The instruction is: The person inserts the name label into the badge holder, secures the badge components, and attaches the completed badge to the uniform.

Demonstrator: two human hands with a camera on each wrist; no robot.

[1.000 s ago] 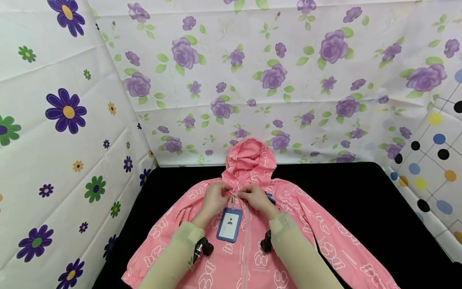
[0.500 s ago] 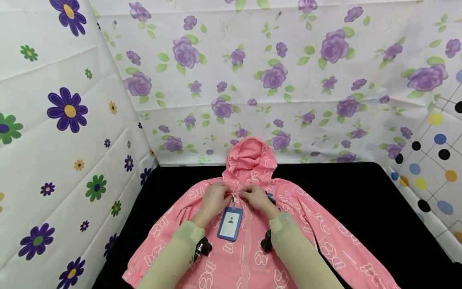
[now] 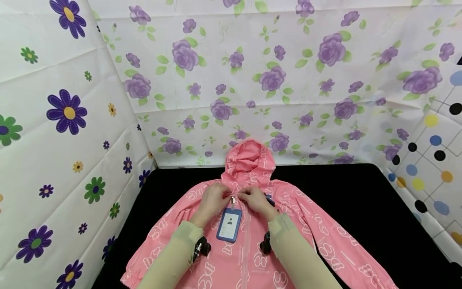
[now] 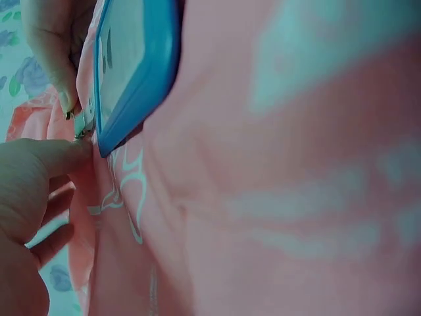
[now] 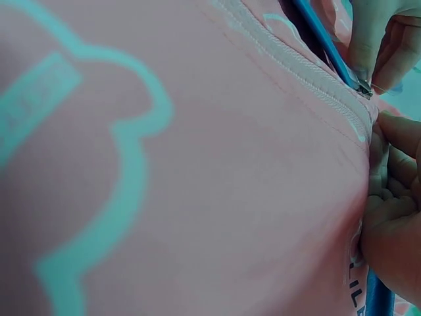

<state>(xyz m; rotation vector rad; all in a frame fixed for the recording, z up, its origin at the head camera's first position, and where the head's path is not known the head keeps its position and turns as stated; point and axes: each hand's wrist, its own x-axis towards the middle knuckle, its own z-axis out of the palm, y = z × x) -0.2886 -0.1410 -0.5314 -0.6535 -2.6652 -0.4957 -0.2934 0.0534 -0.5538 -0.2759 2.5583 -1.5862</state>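
Note:
A pink hooded jacket (image 3: 260,249) with white bear outlines lies spread front up. On its front, a blue-framed ID badge (image 3: 229,224) hangs from a small metal clip (image 3: 233,199) just below the collar. My left hand (image 3: 215,197) pinches this clip between thumb and finger, as the left wrist view shows from the side. Across from it, my right hand (image 3: 255,199) pinches the jacket fabric beside the top of the zipper (image 5: 296,66). The fingertips of both hands nearly meet around the clip. Exactly where the clip's jaws sit on the fabric is hidden.
Beneath the jacket is a black table (image 3: 335,192). A dark blue object (image 3: 269,199) lies partly behind the right hand. Flowered cloth (image 3: 231,80) walls the back, with patterned cloth on the left and right sides.
The head view has shifted very slightly. Both hands stay at the clip and collar, and the badge hangs in nearly the same place.

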